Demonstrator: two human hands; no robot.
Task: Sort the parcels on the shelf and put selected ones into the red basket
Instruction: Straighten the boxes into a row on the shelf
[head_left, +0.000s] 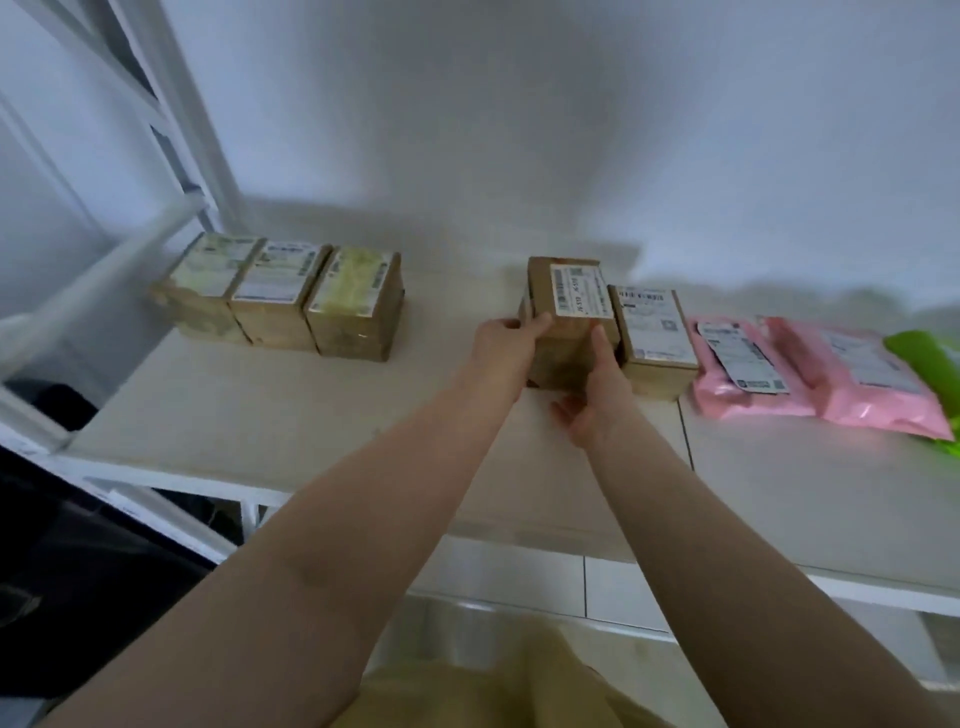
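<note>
A brown cardboard parcel (563, 312) with a white label stands on the pale shelf board (291, 410) near the middle. My left hand (506, 345) grips its left side, thumb on the top edge. My right hand (597, 395) holds its front right corner, thumb up along the edge. A second labelled box (655, 343) stands against its right side. Three more brown boxes (280, 301) sit in a row at the back left. Two pink mailer bags (810, 374) lie to the right. No red basket is in view.
A green bag (932, 364) shows at the far right edge. White rack posts (176, 124) rise at the left, with a rail (98, 291) slanting down. The white wall stands behind the shelf. Pale floor tiles (519, 577) show below the front edge.
</note>
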